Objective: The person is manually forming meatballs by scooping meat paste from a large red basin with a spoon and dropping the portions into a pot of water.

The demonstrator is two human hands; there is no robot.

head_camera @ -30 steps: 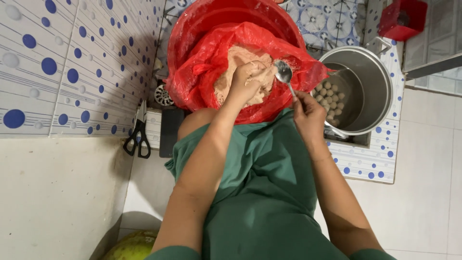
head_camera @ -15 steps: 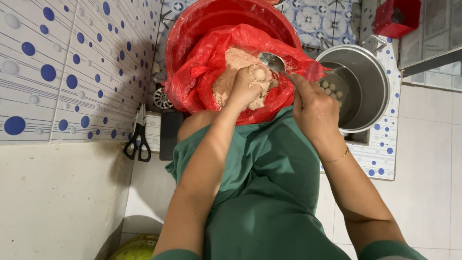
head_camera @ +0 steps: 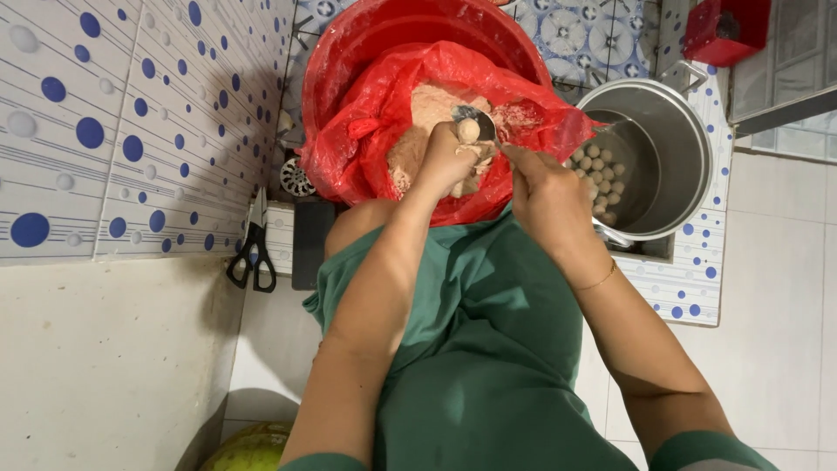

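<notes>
Pale, pinkish paste (head_camera: 427,113) fills a red plastic bag (head_camera: 366,139) lining a red tub (head_camera: 384,35). Over it the left hand (head_camera: 445,161) is clenched around a lump of paste, squeezing a small ball (head_camera: 469,130) out at the top. The right hand (head_camera: 545,187) pinches the handle of a metal spoon (head_camera: 475,118), whose bowl touches that ball. Just right of both hands, a steel pot (head_camera: 671,157) holds finished balls. Black scissors (head_camera: 253,253) hang on the dotted tile wall; a red box (head_camera: 724,30) sits top right.
</notes>
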